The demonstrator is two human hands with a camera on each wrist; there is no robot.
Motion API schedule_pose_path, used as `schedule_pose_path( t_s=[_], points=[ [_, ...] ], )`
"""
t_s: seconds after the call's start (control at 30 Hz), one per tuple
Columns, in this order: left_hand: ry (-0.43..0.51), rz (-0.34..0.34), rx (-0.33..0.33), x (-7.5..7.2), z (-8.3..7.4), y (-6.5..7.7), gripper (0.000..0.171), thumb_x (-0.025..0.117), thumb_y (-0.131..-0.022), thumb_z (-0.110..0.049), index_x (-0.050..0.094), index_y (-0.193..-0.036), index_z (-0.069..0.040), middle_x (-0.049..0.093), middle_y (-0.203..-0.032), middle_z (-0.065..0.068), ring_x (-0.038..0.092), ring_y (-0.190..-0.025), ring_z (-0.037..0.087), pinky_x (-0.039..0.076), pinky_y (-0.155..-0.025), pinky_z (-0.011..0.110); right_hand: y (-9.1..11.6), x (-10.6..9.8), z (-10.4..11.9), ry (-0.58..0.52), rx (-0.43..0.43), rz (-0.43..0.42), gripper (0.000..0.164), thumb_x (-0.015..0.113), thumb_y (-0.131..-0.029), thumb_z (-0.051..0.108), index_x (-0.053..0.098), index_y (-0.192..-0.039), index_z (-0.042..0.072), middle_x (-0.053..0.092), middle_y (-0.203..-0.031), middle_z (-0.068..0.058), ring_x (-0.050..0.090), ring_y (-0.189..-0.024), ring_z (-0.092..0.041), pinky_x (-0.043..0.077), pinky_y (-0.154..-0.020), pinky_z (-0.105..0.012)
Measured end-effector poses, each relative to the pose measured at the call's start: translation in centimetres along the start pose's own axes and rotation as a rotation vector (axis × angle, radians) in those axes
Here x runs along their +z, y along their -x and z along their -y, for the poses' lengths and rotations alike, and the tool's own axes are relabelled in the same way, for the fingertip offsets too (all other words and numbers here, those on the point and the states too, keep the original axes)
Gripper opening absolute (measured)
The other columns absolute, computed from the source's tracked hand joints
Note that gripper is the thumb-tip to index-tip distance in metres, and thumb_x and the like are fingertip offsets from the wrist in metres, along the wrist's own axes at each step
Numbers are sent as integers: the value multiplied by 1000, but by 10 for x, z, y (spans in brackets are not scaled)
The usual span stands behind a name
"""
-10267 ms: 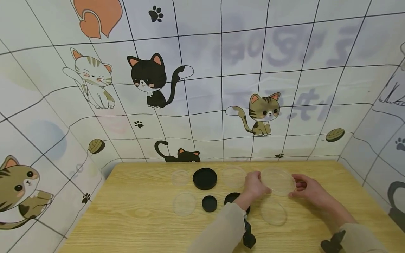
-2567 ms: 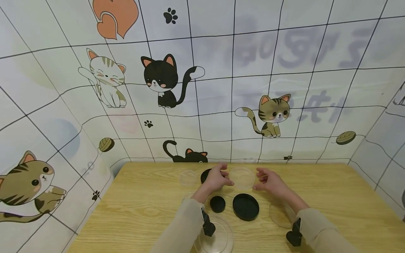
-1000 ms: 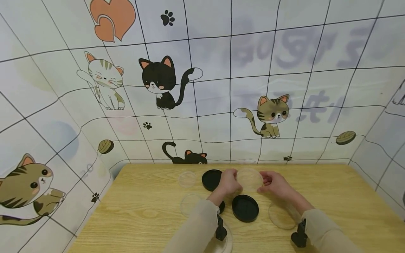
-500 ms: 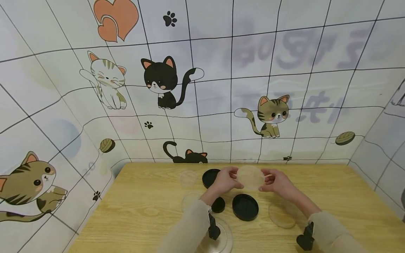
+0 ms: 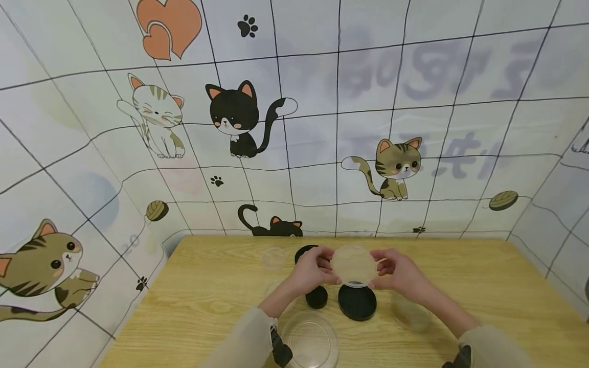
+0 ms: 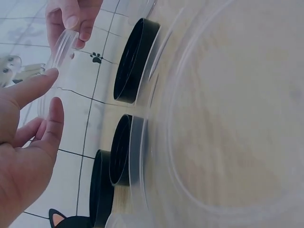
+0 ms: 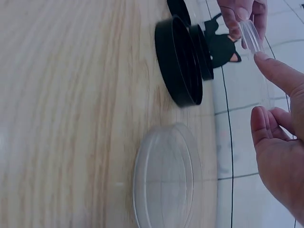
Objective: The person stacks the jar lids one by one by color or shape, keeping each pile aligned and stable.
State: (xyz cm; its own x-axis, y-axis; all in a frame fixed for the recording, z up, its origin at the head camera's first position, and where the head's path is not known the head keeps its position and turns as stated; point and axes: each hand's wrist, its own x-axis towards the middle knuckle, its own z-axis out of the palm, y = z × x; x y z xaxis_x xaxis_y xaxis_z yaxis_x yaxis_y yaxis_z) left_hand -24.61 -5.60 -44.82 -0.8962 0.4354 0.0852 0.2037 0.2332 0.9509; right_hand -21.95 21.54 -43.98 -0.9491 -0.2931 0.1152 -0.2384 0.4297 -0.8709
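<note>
Both hands hold a shallow clear plastic lid (image 5: 354,266) raised above the table, one at each side of its rim. My left hand (image 5: 310,271) pinches the left edge between thumb and fingers. On the opposite edge, my right hand (image 5: 398,272) grips the same way. The lid appears nearly edge-on in the left wrist view (image 6: 59,59). Below it, a round black lid (image 5: 357,304) lies on the table, partly covered in the head view. A small black lid (image 5: 316,297) sits beside it, and another black lid (image 5: 304,252) is partly hidden behind my left hand.
A large clear lid (image 5: 310,340) lies at the front of the wooden table (image 5: 207,306). Another clear lid (image 5: 409,313) lies under my right forearm. A small clear lid (image 5: 273,258) sits back left, and one more (image 5: 272,289) is mostly hidden by my left arm.
Earlier the hands held a large clear lid at the right, which now lies in front. They then took hold of this smaller clear lid, lifted it and brought it slightly left and nearer.
</note>
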Motion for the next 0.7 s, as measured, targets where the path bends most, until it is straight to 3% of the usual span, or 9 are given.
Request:
schedule_pose_path(
  t_s=[0.33,0.7],
  points=[
    [56,26,-4,-17,-4,44,67,85,-78,4,52,-137,9,59,-113,19,64,-83,16,57,-73,26,12,23,19,-8,-74,60,74,93,-73,9,57,-134,-11,59,-106,-14,59,-91,-17,55,-84,-31],
    [115,12,-74,-33,-4,111,73,85,-76,9,49,-140,10,50,-127,21,64,-82,20,58,-75,26,30,62,30,-217,-162,213,67,89,-77,2,57,-133,-13,56,-112,-20,58,-93,-15,55,-80,-26]
  ],
)
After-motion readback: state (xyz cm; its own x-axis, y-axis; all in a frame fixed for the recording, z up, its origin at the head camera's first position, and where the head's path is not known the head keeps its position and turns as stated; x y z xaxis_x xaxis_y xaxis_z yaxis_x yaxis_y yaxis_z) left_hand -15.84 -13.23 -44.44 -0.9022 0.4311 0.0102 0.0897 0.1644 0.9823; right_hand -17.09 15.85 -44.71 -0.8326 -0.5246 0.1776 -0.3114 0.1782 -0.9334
